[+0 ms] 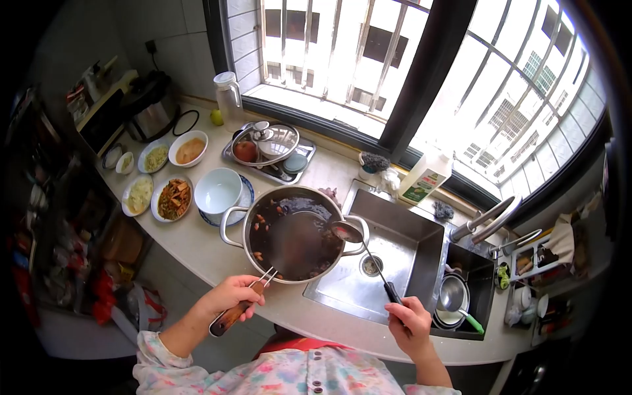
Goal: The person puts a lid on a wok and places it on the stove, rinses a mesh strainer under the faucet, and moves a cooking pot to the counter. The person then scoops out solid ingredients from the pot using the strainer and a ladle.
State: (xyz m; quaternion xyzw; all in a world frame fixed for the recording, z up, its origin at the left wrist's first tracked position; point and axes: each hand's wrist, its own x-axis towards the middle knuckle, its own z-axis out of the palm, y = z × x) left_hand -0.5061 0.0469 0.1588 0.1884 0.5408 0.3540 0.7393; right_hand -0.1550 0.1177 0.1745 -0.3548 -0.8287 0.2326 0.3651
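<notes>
A large two-handled metal pot (243, 238) on the counter holds dark liquid with reddish-brown pieces floating at its left. My left hand (238, 296) is closed around a brown wooden handle (227, 320). Two thin metal rods run from that handle over the pot's near rim; the tool's head is not clear in the dark, blurred liquid. In my right hand (409, 322) is a ladle (346, 232) with a black handle, gripped near its end. The ladle's bowl is at the pot's right rim, by the right pot handle (359, 236).
Right of the pot is a steel sink (411, 263) with a tap (487, 214) and a small basin of dishes. At left stand a white bowl (219, 189), several food dishes including a brown stir-fry (174, 199), and a glass lid (280, 141) on a tray. A white bottle (426, 174) stands behind.
</notes>
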